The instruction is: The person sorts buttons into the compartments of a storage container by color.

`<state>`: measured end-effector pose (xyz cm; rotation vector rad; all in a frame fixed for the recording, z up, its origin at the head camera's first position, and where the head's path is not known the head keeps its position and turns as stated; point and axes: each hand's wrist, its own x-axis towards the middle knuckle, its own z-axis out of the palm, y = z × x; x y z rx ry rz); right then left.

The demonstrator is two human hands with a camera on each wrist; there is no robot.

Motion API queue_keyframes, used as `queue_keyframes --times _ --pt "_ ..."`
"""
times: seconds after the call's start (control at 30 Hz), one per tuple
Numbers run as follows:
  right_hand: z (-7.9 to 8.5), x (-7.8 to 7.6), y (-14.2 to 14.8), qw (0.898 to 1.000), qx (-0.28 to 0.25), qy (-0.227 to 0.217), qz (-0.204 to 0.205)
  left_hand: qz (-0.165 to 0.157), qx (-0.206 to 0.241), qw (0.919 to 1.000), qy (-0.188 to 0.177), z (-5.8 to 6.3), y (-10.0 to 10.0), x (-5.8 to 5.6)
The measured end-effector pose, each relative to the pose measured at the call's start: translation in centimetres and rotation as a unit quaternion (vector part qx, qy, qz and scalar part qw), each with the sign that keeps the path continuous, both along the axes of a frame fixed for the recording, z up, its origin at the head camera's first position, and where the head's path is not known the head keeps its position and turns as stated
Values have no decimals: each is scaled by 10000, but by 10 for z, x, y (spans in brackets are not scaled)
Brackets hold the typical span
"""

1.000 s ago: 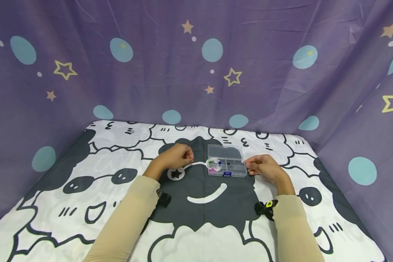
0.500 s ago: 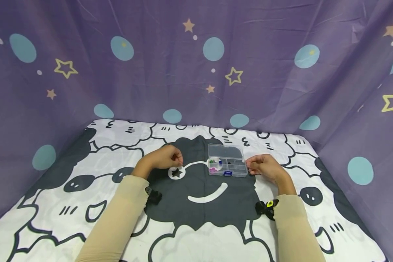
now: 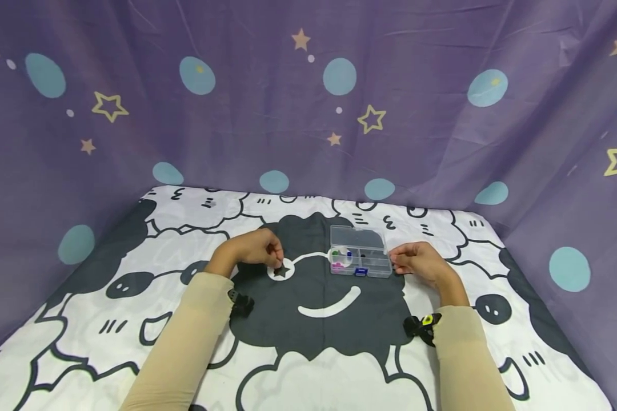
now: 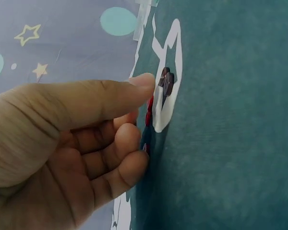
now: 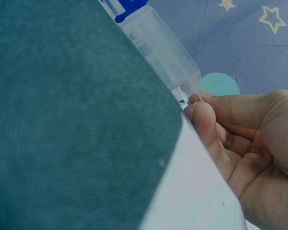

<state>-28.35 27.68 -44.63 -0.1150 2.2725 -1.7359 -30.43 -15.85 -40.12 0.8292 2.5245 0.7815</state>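
A clear plastic compartment box (image 3: 375,264) with a blue latch stands with its lid (image 3: 357,237) raised. Small green, blue and pink pieces show in its left compartments. My right hand (image 3: 415,264) pinches the box's right end between thumb and finger; the right wrist view shows this grip close up. My left hand (image 3: 254,249) hovers low at the printed white circle. In the left wrist view, its thumb tip comes right up beside dark brown button-like pieces (image 4: 167,82). Small red pieces (image 4: 149,112) show past its curled fingers. The index fingertip is hidden.
A patterned cloth (image 3: 321,325) with cartoon sheep covers the table. Purple curtains (image 3: 267,137) with stars and dots rise behind and at both sides. Dark wrist straps (image 3: 241,303) sit at both cuffs.
My left hand has moved left, away from the box, then lowered to the white circle, covering part of the dark star shape there. My right hand stays at the box's right end.
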Motion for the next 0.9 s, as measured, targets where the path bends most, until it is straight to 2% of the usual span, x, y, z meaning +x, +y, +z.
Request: queue_keyframes --times 0.27,0.57,0.9 --pt "-1 1 1 10000 41 -19 -25 25 -46 9999 -152 -1 0 2" --pt "-4 1 2 10000 -43 20 86 265 -251 9981 -488 2 -1 5" --pt "0 1 -1 10000 22 -15 -31 384 -487 9968 -506 4 -1 5"
